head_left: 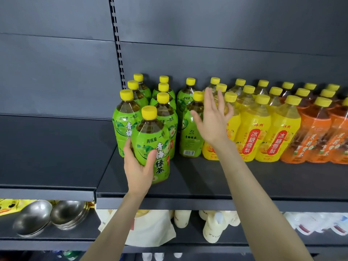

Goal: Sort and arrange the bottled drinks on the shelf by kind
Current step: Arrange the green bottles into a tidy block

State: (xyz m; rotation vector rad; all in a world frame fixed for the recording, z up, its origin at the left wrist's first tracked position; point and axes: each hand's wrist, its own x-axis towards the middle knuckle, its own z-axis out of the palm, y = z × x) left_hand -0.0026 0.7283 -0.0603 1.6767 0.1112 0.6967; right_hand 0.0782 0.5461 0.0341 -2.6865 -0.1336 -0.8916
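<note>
On a dark shelf stand bottled drinks with yellow caps. Several green-label tea bottles are grouped at the left, several yellow-label bottles in the middle, and several orange-label bottles at the right. My left hand grips the lower part of one green-label bottle at the front of the green group. My right hand is spread with straight fingers in front of another green bottle and the first yellow bottle; whether it touches them I cannot tell.
The shelf's front edge runs across the view. Left of the upright slotted post lies a bare dark shelf section. Below are metal bowls, white cups and packaged goods.
</note>
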